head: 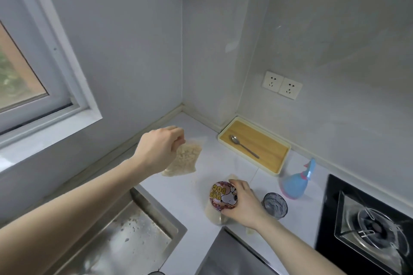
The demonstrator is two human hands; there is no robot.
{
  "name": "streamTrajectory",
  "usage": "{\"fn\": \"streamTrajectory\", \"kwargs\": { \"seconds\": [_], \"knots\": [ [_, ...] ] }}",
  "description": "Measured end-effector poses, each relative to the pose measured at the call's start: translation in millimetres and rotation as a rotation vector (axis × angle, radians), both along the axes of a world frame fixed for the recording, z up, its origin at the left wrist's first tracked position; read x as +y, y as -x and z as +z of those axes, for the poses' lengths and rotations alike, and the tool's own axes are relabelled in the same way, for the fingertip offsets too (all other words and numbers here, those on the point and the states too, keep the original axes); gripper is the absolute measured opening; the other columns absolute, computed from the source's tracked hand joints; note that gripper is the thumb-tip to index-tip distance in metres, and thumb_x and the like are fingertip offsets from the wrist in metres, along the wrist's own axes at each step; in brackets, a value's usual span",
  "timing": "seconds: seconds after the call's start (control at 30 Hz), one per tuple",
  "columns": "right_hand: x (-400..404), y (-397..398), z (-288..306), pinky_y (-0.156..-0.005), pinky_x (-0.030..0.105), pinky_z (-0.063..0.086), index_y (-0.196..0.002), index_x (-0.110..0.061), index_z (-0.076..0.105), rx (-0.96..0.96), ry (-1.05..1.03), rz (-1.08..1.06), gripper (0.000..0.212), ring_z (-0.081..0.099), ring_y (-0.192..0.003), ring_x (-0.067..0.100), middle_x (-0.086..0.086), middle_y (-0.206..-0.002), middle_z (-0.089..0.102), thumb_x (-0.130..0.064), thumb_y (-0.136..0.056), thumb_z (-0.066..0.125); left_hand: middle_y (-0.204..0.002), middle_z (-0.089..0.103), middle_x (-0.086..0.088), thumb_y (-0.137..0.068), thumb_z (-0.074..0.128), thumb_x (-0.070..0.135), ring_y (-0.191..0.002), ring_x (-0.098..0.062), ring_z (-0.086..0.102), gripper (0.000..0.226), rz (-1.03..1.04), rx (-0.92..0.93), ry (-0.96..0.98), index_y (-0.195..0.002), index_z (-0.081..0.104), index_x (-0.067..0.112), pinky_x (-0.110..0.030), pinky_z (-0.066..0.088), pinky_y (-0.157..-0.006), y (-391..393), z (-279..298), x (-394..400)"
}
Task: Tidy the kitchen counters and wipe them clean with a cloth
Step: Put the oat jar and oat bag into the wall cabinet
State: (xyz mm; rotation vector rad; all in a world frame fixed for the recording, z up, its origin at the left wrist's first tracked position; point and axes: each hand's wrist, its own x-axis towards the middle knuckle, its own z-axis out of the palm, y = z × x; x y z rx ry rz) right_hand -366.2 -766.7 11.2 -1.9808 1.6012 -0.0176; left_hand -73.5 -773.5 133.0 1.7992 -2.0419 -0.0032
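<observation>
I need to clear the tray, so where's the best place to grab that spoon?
Take the spoon by its thin handle, coming from above: it lies flat and diagonal in the tray, bowl toward the far left corner, handle end toward the middle with bare tray around it, away from the raised rim.

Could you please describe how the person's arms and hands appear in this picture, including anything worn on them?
Both forearms are bare, with no sleeve in view. The left hand and right hand carry no glove, ring, watch or bracelet that shows. No markings are visible on either arm.
</observation>
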Motion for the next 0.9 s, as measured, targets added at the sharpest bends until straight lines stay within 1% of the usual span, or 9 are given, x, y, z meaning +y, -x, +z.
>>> {"fn": "streamTrajectory", "kwargs": {
  "seconds": [0.07,0.17,0.23,0.3,0.43,0.57,0.67,0.73,0.9],
  "knots": [
    [-2.7,-4.2,0.7,-0.106,0.042,0.044,-0.151,-0.034,0.027,0.006,0.014,0.015,0.101,0.041,-0.134,0.021,-0.010,-0.150,0.031,-0.053,-0.063,0.073,-0.093,0.062,0.012,-0.101,0.051,0.032,-0.085,-0.021,0.059,0.013,-0.014,-0.012,0.054,-0.092,0.060,0.028,-0.036,0.051,-0.064,-3.7,23.7,2.1],
    [-5.2,-9.6,7.6,-0.107,0.033,0.041,-0.152,-0.031,0.029,-0.028,0.011,0.031,0.095,0.039,-0.133,0.019,-0.009,-0.151,0.029,-0.049,-0.071,0.075,-0.090,0.061,0.012,-0.101,0.051,0.036,-0.091,-0.019,0.057,0.015,-0.037,-0.039,0.149,-0.092,0.060,0.029,-0.038,0.052,-0.065,-7.1,63.8,3.9],
    [-10.2,-13.0,20.8,-0.108,0.028,0.038,-0.153,-0.029,0.029,-0.057,0.029,0.047,0.089,0.036,-0.134,0.017,-0.010,-0.152,0.029,-0.046,-0.077,0.073,-0.089,0.062,0.013,-0.101,0.052,0.036,-0.092,-0.016,0.053,0.015,-0.059,-0.067,0.235,-0.091,0.062,0.029,-0.035,0.049,-0.065,-8.3,95.9,3.1],
    [-16.5,-17.1,48.7,-0.108,0.028,0.038,-0.153,-0.031,0.029,-0.088,0.091,0.064,0.083,0.033,-0.138,0.013,-0.013,-0.154,0.027,-0.045,-0.081,0.069,-0.090,0.062,0.016,-0.100,0.054,0.036,-0.093,-0.015,0.050,0.015,-0.095,-0.086,0.319,-0.091,0.063,0.030,-0.032,0.044,-0.065,-7.9,134.0,3.6],
    [-36.2,-18.9,135.1,-0.107,0.029,0.038,-0.149,-0.036,0.033,-0.130,0.289,0.103,0.074,0.036,-0.139,0.011,-0.016,-0.149,0.033,-0.051,-0.083,0.065,-0.085,0.052,0.021,-0.100,0.057,0.034,-0.090,-0.014,0.045,0.013,-0.150,-0.100,0.446,-0.091,0.064,0.029,-0.031,0.041,-0.065,-0.2,208.5,-0.5],
    [-48.6,-10.5,251.6,-0.108,0.025,0.035,-0.145,-0.040,0.037,-0.191,0.560,0.110,0.066,0.036,-0.137,0.004,-0.020,-0.144,0.037,-0.048,-0.086,0.066,-0.084,0.050,0.020,-0.099,0.057,0.035,-0.092,-0.015,0.044,0.012,-0.166,-0.134,0.545,-0.091,0.064,0.029,-0.032,0.041,-0.068,13.8,285.9,-14.4],
    [-48.3,-2.3,335.3,-0.100,0.021,0.036,-0.143,-0.038,0.042,-0.238,0.728,0.093,0.062,0.041,-0.129,0.001,-0.020,-0.139,0.041,-0.042,-0.088,0.069,-0.100,0.054,0.012,-0.098,0.059,0.035,-0.101,-0.018,0.050,0.012,-0.184,-0.132,0.616,-0.093,0.067,0.028,-0.033,0.040,-0.074,28.6,342.3,-25.0],
    [-50.9,4.8,382.3,-0.103,0.025,0.040,-0.140,-0.037,0.047,-0.261,0.859,0.074,0.059,0.044,-0.128,0.002,-0.018,-0.138,0.043,-0.039,-0.087,0.070,-0.115,0.052,0.003,-0.098,0.060,0.035,-0.104,-0.020,0.049,0.015,-0.165,-0.157,0.700,-0.095,0.071,0.025,-0.036,0.040,-0.075,41.8,381.2,-31.0],
    [-60.2,28.6,455.1,-0.102,0.029,0.042,-0.130,-0.026,0.058,-0.280,1.150,-0.055,0.049,0.051,-0.123,0.013,-0.007,-0.132,0.052,-0.026,-0.083,0.073,-0.119,0.046,-0.007,-0.099,0.062,0.031,-0.104,-0.030,0.050,0.017,-0.064,-0.227,0.810,-0.100,0.073,0.020,-0.043,0.043,-0.068,83.5,465.5,-50.8]
  ]
}}
